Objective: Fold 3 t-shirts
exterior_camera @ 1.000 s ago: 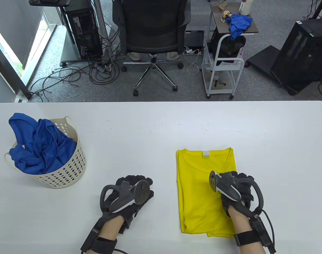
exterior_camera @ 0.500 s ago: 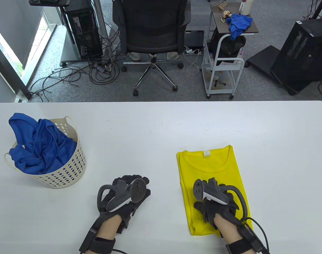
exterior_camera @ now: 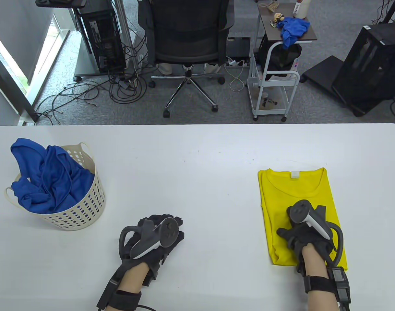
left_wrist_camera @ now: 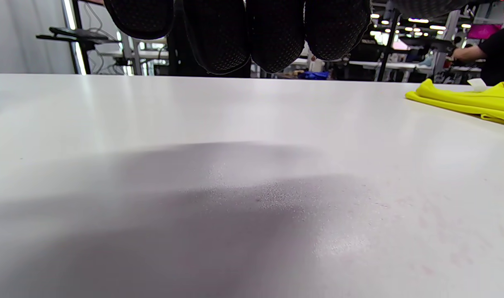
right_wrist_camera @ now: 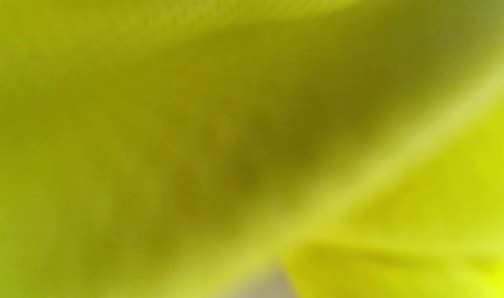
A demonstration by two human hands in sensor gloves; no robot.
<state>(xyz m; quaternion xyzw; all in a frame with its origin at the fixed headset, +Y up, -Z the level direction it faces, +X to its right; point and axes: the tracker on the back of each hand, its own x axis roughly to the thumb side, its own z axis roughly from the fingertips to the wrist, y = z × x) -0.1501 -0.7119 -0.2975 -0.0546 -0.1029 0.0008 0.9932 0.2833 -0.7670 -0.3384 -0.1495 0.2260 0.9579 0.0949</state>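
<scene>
Folded yellow t-shirt (exterior_camera: 294, 194) on counter (exterior_camera: 197, 152), 4 o'clock. Right hand (exterior_camera: 306, 231) presses it flat, likely parking it aside; finger grip unclear. Left hand (exterior_camera: 152, 239) rests released, 6 o'clock. Blue t-shirts (exterior_camera: 48, 178) wait in basket (exterior_camera: 84, 210), 9 o'clock.

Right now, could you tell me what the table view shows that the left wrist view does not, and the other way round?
Only the table view shows the basket of blue shirts, the left hand whole on the table, and the right hand resting on the folded yellow t-shirt. Only the left wrist view shows the left hand's fingertips from beneath and a person in the background. Both show the white table and the yellow t-shirt.
</scene>
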